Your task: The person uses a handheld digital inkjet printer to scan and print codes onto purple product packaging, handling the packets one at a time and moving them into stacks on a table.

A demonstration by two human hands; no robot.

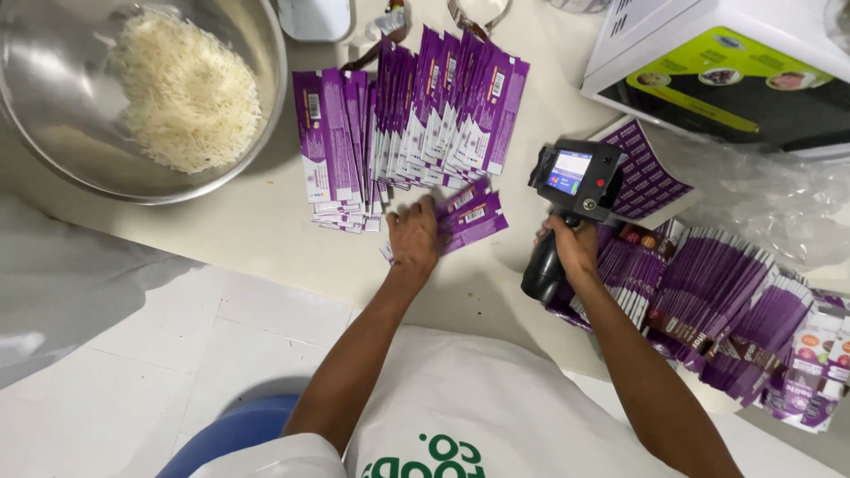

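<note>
Presently we note the surroundings first. Beyond our left hand (413, 237), a fanned row of purple packets (412, 124) lies flat on the desk (266, 221), overlapping one another. Farther out on the same side sits a steel bowl (257, 53) holding white shredded matter (186, 88). Beyond our right hand (575, 250), a white carton (708, 62) with a green and black panel stands at the desk's far edge, with crumpled clear plastic wrap (761, 195) just beside it. Outward of the right hand, a long stack of purple packets on edge (708, 301) leans in a row, and a flat purple sheet (645, 173) lies behind the device. Nothing stands between the two hands.

Our left grip lies open, palm down, fingers spread, pressing on a few loose purple packets (469, 217) at the near end of the fanned row. Our right grip is closed around the black handle of a handheld printer (571, 181), its small lit screen facing up.

The desk is pale cream and smooth. Nearer us than both grips, white floor tiles (177, 354) and a blue stool edge (230, 434) show.
</note>
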